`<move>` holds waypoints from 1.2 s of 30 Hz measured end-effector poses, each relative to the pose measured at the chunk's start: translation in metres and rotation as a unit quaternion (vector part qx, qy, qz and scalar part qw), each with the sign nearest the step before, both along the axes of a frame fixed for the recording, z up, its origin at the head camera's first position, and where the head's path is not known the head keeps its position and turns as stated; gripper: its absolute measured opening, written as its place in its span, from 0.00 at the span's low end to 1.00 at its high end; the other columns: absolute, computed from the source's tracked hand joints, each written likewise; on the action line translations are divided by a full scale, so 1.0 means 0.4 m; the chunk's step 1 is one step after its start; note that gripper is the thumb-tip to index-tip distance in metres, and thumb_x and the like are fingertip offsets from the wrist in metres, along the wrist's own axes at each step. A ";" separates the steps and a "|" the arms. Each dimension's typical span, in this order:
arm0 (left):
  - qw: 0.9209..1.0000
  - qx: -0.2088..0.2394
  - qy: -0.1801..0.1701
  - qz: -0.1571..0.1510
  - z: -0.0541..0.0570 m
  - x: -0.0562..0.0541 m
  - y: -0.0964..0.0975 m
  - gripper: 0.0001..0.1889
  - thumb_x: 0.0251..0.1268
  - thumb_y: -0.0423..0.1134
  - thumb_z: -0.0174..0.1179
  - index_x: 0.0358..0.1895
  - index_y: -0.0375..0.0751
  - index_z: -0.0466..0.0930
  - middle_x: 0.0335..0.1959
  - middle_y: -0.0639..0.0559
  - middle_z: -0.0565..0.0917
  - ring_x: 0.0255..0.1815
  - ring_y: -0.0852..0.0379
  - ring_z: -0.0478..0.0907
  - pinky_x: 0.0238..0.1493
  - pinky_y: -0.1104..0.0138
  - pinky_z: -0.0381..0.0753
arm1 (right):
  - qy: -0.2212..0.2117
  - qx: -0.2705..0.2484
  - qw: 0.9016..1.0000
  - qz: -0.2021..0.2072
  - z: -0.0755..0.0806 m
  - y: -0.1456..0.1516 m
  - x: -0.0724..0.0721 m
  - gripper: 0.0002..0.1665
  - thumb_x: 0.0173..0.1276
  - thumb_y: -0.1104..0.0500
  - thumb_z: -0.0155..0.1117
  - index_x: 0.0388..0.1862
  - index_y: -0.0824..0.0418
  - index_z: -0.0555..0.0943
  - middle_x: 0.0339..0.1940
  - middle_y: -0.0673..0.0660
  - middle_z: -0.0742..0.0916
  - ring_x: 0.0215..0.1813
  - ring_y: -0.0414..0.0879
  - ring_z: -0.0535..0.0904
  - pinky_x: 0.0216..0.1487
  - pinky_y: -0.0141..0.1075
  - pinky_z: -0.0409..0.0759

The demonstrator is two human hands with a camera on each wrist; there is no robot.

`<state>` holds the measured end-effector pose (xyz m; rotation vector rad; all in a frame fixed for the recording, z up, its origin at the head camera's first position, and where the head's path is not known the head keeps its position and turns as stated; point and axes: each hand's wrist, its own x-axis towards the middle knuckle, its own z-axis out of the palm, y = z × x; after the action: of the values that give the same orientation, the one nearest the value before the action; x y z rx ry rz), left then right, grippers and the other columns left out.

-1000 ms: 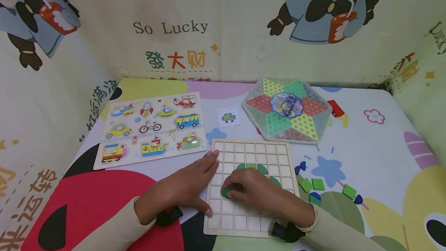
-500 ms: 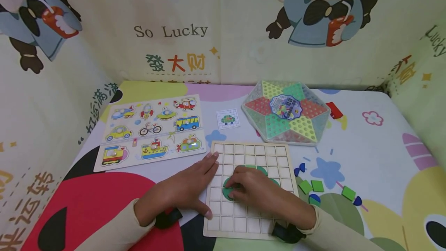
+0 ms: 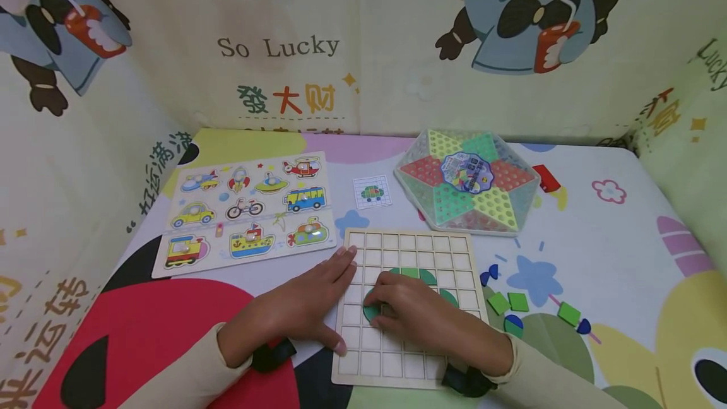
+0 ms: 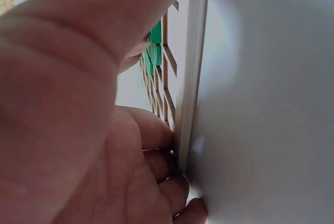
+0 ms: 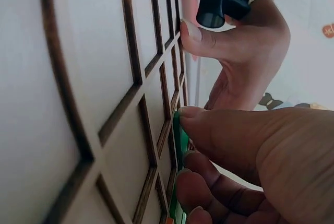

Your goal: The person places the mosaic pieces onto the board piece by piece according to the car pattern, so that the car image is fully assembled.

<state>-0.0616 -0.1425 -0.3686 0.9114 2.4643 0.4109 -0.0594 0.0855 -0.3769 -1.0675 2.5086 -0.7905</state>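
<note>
A square wooden grid board (image 3: 363, 371) lies flat before me. My left hand (image 3: 301, 302) rests at its left edge, thumb and fingers spread along the frame; in the left wrist view the fingertips touch the board's side. Over the board's left-middle cells, my right hand (image 3: 417, 308) pinches a green quarter-circle piece (image 3: 371, 313) between thumb and fingers. The right wrist view shows the thumb on the green piece (image 5: 177, 130) against the grid. Green pieces sit in upper cells: a square (image 3: 409, 272) and rounded ones (image 3: 428, 277). The hand hides some cells.
Loose green squares (image 3: 518, 302) and blue rounded pieces (image 3: 584, 326) lie right of the board. Behind it are a small pattern card (image 3: 372, 192) and a hexagonal Chinese checkers box (image 3: 416, 201). A vehicle peg puzzle (image 3: 221, 232) lies at left, a red object (image 3: 547, 177) at right.
The right fingers have shifted slightly over the same left-middle cells, and the green piece under them has moved a little to the right. The left hand stays on the board's edge.
</note>
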 end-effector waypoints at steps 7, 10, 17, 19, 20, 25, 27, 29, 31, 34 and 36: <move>1.000 0.006 0.006 -0.002 -0.002 0.000 0.000 0.63 0.40 0.63 0.74 0.77 0.36 0.50 0.79 0.44 0.44 0.78 0.46 0.38 0.70 0.53 0.57 | 0.005 0.007 1.000 0.005 -0.004 -0.003 0.001 0.16 0.61 0.56 0.74 0.47 0.58 0.86 0.36 0.44 0.79 0.36 0.34 0.73 0.39 0.27 0.76; 1.000 0.008 0.005 -0.004 -0.004 -0.001 -0.002 0.63 0.41 0.63 0.74 0.77 0.35 0.50 0.79 0.44 0.43 0.78 0.46 0.37 0.71 0.53 0.57 | 0.009 0.006 1.000 0.012 -0.003 0.000 0.001 0.14 0.62 0.57 0.73 0.46 0.59 0.86 0.36 0.44 0.80 0.37 0.33 0.74 0.40 0.27 0.76; 1.000 0.013 0.003 -0.001 -0.007 -0.002 -0.005 0.63 0.41 0.64 0.73 0.77 0.36 0.49 0.79 0.46 0.43 0.78 0.48 0.36 0.71 0.54 0.56 | 0.002 0.008 1.000 0.001 -0.001 0.002 0.003 0.12 0.62 0.58 0.73 0.43 0.61 0.87 0.36 0.45 0.80 0.36 0.33 0.74 0.39 0.26 0.77; 1.000 0.016 0.002 0.001 -0.007 -0.002 -0.005 0.63 0.41 0.64 0.74 0.77 0.36 0.49 0.79 0.46 0.43 0.78 0.47 0.37 0.71 0.53 0.57 | 0.009 0.008 1.000 -0.007 0.001 0.000 0.006 0.11 0.61 0.58 0.74 0.42 0.61 0.87 0.35 0.46 0.80 0.36 0.33 0.74 0.38 0.26 0.77; 1.000 0.017 0.001 0.001 -0.007 -0.002 -0.005 0.63 0.41 0.64 0.74 0.77 0.36 0.49 0.79 0.46 0.43 0.78 0.47 0.37 0.71 0.53 0.57 | 0.014 0.009 1.000 -0.012 0.002 -0.002 0.007 0.11 0.60 0.59 0.74 0.41 0.61 0.87 0.35 0.46 0.79 0.36 0.33 0.74 0.38 0.26 0.77; 1.000 0.018 0.004 -0.001 -0.007 -0.001 -0.006 0.63 0.41 0.64 0.74 0.77 0.36 0.49 0.79 0.45 0.43 0.78 0.47 0.37 0.71 0.53 0.57 | 0.023 0.006 0.999 -0.027 0.009 -0.010 0.012 0.13 0.60 0.58 0.75 0.44 0.58 0.86 0.38 0.46 0.79 0.37 0.34 0.74 0.39 0.28 0.77; 1.000 0.018 0.007 -0.003 -0.007 -0.002 -0.007 0.63 0.41 0.64 0.73 0.77 0.36 0.49 0.79 0.45 0.43 0.78 0.47 0.37 0.71 0.53 0.56 | 0.012 0.000 1.000 -0.021 0.011 -0.014 0.012 0.15 0.60 0.57 0.74 0.46 0.57 0.86 0.40 0.45 0.80 0.37 0.35 0.74 0.40 0.29 0.77; 1.000 0.017 0.009 -0.004 -0.007 -0.002 -0.009 0.63 0.41 0.64 0.73 0.77 0.36 0.49 0.79 0.45 0.43 0.78 0.47 0.37 0.71 0.53 0.55 | -0.003 -0.005 1.000 -0.009 0.010 -0.018 0.010 0.16 0.61 0.57 0.74 0.48 0.56 0.86 0.40 0.45 0.80 0.37 0.34 0.74 0.40 0.28 0.76; 1.000 0.018 0.009 -0.005 -0.007 -0.003 -0.009 0.63 0.41 0.64 0.73 0.77 0.36 0.49 0.79 0.45 0.42 0.78 0.47 0.37 0.71 0.53 0.55 | -0.008 -0.002 1.000 0.002 0.007 -0.021 0.008 0.15 0.62 0.57 0.73 0.48 0.55 0.86 0.40 0.44 0.80 0.36 0.34 0.73 0.39 0.27 0.75; 1.000 0.021 0.007 -0.005 -0.008 -0.004 -0.010 0.63 0.41 0.64 0.73 0.77 0.36 0.49 0.79 0.46 0.42 0.78 0.47 0.37 0.71 0.53 0.56 | -0.001 0.010 1.000 0.013 0.001 -0.023 0.007 0.14 0.62 0.58 0.73 0.48 0.55 0.87 0.39 0.44 0.79 0.38 0.34 0.73 0.40 0.27 0.75; 1.000 0.022 0.006 -0.004 -0.009 -0.004 -0.009 0.63 0.41 0.64 0.73 0.77 0.37 0.49 0.79 0.46 0.42 0.78 0.48 0.37 0.71 0.53 0.57 | 0.009 0.018 1.000 0.013 -0.001 -0.025 0.008 0.14 0.61 0.58 0.74 0.47 0.55 0.87 0.39 0.44 0.79 0.39 0.34 0.74 0.41 0.27 0.76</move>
<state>-0.0632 -0.1462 -0.3720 0.9448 2.4705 0.4589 -0.0563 0.0757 -0.3774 -1.0983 2.5096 -0.7285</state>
